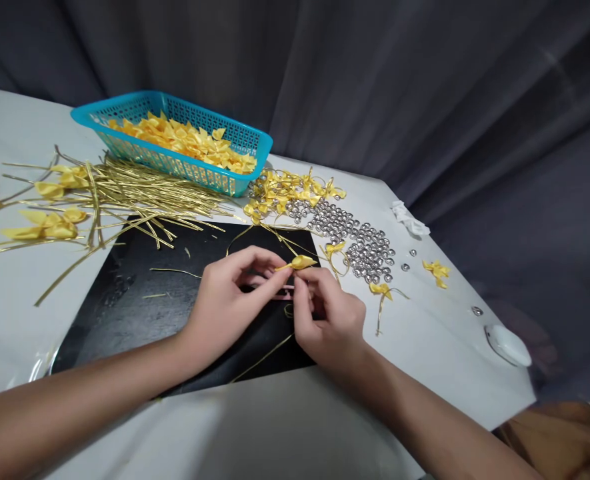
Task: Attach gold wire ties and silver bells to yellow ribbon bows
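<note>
Over a black board (139, 320), my left hand (229, 297) is closed, thumb and forefinger pinching a small yellow ribbon bow (302, 262) by its left side. My right hand (332, 313) is closed too, its fingertips pressed together just below the bow; what they grip is too small to make out. A pink object (285, 291) shows partly behind the fingers, mostly hidden by them. Thin gold cords (277, 235) run away from behind the bow across the board's far edge.
A turquoise basket (265, 143) of yellow ribbon pieces stands at the back, with a heap of gold cords (149, 193) before it. Silver heart-shaped beads (369, 247) and finished-looking bows (295, 190) lie to the right. A white rounded device (507, 345) sits near the right edge.
</note>
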A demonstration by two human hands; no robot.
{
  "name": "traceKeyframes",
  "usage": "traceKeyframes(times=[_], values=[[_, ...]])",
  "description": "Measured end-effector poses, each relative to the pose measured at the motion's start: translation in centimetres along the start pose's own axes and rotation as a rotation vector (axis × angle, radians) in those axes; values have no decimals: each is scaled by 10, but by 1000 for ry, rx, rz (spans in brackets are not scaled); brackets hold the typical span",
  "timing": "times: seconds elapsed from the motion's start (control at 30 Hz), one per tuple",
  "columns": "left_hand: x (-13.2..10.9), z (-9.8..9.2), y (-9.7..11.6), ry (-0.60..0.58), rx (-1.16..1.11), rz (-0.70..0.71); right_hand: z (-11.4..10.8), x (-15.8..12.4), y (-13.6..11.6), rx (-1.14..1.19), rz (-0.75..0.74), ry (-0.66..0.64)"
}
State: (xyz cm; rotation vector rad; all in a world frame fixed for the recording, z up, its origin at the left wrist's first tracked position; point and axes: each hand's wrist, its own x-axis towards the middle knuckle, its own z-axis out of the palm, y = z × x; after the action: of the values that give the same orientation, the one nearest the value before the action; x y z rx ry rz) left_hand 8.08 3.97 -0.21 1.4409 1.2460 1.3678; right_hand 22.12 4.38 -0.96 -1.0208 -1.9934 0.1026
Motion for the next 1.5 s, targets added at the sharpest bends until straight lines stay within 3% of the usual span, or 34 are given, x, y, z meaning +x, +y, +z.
traceKeyframes(times=[0.1,0.33,0.47,0.87,1.5], values=[[6,1,0,-58,-140,-154,1,2,4,-17,12,-51],[13,-1,-4,-169,-294,-347,-2,3,5,37,70,-126],[15,-3,-5,-90,-357,-405,-8,7,5,-19,28,-107],[15,-5,1,-171,-380,-451,-12,8,5,-23,-23,-94],[16,-5,-2,-169,-402,-444,-11,6,5,9,-23,-118]])
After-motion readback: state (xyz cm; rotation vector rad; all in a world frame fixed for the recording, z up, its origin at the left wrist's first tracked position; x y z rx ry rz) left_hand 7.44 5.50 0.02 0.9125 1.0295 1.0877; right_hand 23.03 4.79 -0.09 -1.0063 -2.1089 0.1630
